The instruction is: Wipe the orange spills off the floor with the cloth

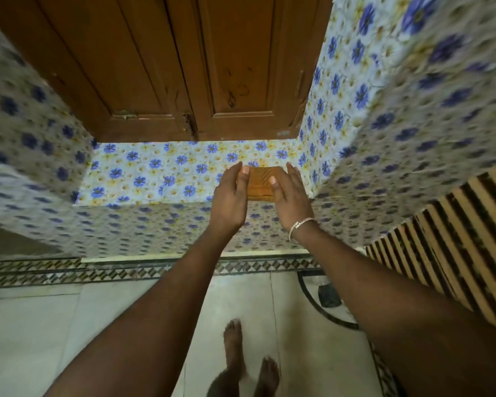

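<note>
The scene is dominated by a recess lined with a blue and yellow flowered covering [413, 110], closed at the back by brown wooden shutters [166, 67]. Below the shutters a flowered ledge [143, 179] is formed, and on it, toward its right end, a folded orange-brown cloth [260, 183] is kept, apparently stored there off the ground so that it stays clean and within reach. Beneath the ledge a pale tiled floor [40, 325] with a patterned border is seen; no orange spill can be made out on the part in view, so the wiping is judged not yet begun. A striped mat or fabric [453, 239] is visible at the right edge. Both arms are extended toward the cloth. The left hand [231, 196] is placed at the cloth's left side and the right hand [291, 196], with a bracelet [299, 227] at its wrist, at the right side. The fingers [245, 170] are loosely spread, bracketing the cloth so that it can be lifted folded; whether it is firmly gripped cannot be told. Bare feet [235, 348] are planted on the floor.
</note>
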`<state>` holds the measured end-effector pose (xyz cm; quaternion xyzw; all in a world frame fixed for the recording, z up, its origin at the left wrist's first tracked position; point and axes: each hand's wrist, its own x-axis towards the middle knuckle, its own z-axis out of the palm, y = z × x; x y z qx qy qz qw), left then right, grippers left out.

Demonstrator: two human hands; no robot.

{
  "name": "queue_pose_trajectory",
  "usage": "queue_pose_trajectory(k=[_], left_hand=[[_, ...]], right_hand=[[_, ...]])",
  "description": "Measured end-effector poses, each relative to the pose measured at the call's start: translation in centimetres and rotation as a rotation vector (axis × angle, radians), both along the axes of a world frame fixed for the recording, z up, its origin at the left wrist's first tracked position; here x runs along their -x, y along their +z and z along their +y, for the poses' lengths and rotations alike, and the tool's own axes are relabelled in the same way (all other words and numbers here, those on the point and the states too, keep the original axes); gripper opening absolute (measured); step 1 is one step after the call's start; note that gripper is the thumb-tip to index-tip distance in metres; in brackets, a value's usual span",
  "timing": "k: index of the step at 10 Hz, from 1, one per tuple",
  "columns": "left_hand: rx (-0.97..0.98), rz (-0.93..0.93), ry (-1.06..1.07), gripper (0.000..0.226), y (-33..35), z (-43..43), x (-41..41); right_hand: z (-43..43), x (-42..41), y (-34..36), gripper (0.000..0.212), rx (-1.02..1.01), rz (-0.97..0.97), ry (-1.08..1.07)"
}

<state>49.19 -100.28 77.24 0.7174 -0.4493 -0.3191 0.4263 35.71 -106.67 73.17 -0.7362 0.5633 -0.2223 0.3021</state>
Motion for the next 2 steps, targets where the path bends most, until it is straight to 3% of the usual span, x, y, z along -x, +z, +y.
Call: queue_pose_trajectory(k=[2], left_hand=[[0.089, -0.022, 0.024, 0.044, 7.7, 8.9, 1.0]], right_hand=[[8.4, 0.7, 6.1, 0.05, 0.064, -0.17, -0.03]])
